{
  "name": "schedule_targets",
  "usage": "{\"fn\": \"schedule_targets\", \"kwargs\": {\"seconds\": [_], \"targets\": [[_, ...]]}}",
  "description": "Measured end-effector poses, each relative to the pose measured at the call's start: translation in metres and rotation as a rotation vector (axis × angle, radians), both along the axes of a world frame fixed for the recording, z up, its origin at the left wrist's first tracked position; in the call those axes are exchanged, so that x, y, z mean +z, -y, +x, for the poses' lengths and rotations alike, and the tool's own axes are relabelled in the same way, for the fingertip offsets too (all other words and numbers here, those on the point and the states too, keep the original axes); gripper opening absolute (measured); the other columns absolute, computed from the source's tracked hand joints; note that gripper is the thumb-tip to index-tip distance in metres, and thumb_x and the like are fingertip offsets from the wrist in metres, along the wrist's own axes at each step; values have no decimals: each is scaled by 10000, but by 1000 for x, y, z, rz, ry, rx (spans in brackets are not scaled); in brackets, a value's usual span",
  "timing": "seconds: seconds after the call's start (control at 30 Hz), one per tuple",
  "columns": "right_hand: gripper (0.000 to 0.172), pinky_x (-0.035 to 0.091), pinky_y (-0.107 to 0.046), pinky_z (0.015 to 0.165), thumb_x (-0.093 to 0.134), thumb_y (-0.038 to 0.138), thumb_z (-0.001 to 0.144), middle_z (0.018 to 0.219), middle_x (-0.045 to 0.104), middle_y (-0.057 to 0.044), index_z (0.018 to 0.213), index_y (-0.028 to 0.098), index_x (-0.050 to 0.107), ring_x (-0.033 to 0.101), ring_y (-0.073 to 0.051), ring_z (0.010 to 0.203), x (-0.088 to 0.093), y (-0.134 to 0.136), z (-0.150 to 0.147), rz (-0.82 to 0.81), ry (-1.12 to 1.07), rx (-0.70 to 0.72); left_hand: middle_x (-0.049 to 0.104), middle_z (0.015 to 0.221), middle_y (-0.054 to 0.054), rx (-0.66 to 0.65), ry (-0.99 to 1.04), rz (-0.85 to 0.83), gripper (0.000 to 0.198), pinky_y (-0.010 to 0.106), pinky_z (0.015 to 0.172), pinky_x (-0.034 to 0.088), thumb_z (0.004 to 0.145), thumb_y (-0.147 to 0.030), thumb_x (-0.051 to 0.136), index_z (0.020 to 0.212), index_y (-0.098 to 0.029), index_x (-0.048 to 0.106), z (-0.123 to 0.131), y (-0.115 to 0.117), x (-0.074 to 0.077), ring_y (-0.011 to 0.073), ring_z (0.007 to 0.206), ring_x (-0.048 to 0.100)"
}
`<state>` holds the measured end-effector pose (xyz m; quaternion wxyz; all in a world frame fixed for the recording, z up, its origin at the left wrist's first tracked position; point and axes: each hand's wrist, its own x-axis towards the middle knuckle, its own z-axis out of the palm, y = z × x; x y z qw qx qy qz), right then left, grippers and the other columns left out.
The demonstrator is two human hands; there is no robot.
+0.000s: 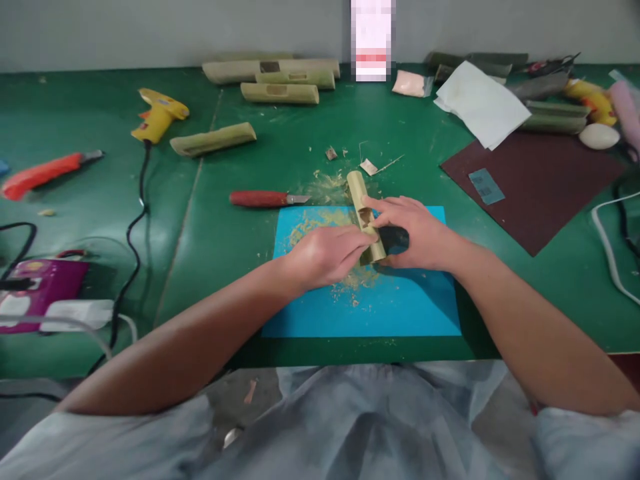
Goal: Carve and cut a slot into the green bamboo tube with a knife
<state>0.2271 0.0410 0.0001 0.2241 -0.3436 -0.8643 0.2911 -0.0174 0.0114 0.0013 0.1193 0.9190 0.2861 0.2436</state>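
A short bamboo tube (357,188) with a notch cut in its side stands tilted over a blue sheet (400,313). Its right side is gripped by my right hand (417,230), thumb and fingers spread along it. My left hand (327,257) is closed in a pinch, its fingertips at the tube just below the notch. Whatever those fingertips hold, if anything, is hidden. Pale bamboo shavings (355,283) lie scattered on the sheet around the tube. A red-handled knife (260,199) rests on the table beyond my left hand.
More cut bamboo pieces (280,93) lie at the back. To the left are a yellow glue gun (163,115), an orange cutter (45,175) and a purple power strip (60,287) with cables. Paper sheets (483,103) and a brown sheet (535,193) lie to the right.
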Motion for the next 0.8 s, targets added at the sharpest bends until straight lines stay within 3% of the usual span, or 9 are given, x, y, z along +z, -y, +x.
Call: {"fn": "schedule_targets", "kwargs": {"seconds": [0.4,0.8], "targets": [[472,293,-598,1193,826,371,625,1558,529,-18,1064,302,667,482,-324,1411,2,2,0,41,40,-2,757,932,62,-6,4,-2,274,228,693,555,1047,-209,453,1189,-155,681,0,6,-2,148,808,722],[491,268,-607,1209,822,381,626,1570,514,-5,1090,310,677,460,-331,1432,3,3,-1,31,38,-16,767,1009,86,-30,32,-32,271,250,757,584,1033,-179,469,1200,-149,681,1,7,-2,161,873,737]]}}
